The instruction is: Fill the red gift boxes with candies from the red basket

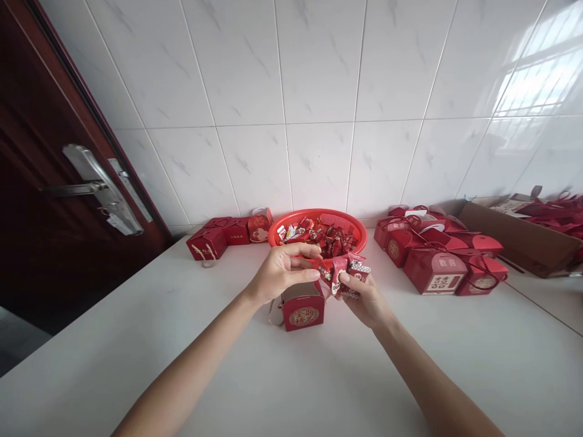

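Several wrapped candies [354,274] in red and patterned wrappers are gripped in my right hand [368,303], its thumb pressing on top of them. Beside it, my left hand [277,273] has thumb and fingers closed on the edge of a red candy wrapper [324,270]. Just beneath both hands stands a small red gift box [304,312] with a gold round emblem and a twisted cord at its left side. Its top is partly hidden by my left hand. Behind the hands, a red plastic basket [363,238] holds many more wrapped candies [337,240].
Red boxes [208,238] stand against the tiled wall at left. More red gift boxes [435,272], with ribbon handles, are grouped at right. A cardboard carton [523,240] with dark red items is at far right. A door [40,152] with a metal handle borders the white table [182,340].
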Tool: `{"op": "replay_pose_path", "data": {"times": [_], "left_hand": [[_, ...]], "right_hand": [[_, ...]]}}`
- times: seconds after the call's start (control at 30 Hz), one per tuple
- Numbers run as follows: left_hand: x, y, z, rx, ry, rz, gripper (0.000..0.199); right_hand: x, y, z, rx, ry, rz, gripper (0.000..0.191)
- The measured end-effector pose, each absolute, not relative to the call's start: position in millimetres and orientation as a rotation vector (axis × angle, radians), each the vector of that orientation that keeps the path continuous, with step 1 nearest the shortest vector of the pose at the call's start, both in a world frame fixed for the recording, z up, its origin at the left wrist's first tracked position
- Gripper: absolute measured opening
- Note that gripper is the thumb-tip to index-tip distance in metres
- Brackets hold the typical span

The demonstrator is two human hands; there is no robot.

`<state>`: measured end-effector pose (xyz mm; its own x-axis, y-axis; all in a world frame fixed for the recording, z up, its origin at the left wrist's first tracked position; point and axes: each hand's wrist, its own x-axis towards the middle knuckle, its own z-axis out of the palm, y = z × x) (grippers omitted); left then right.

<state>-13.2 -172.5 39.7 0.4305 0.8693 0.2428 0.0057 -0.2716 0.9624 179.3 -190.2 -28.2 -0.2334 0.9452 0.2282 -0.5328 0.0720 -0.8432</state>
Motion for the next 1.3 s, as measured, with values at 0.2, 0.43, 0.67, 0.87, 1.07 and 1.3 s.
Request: {"op": "replay_pose_path", "data": {"times": [0.2,0.43,0.67,0.87,1.07,1.3], "left_hand": [[-14,-166,36,1.614,0.898,1.050,0.032],[-15,-164,33,1.628,0.831,1.035,0.035],[-34,-162,43,2.040,0.890,0.920,0.030],[-53,-158,46,2.270,1.000,0.901,0.025],[-58,-156,45,2.487,1.064,0.692,0.026],[-42,-168,45,2.481,0.978,0.828,0.026]], "right_hand": [[180,-187,-31,-0.476,-1.092,1.485,0.022],[175,-189,-28,-0.455,-1.014,1.516,0.022],[176,-185,-37,-0.554,-1.006,1.553,0.025],[176,-182,-41,-0.640,-0.911,1.584,0.026],[175,-182,-43,-0.653,-0.969,1.566,0.028],[171,-189,-34,-0.696,-1.019,1.524,0.031]]}}
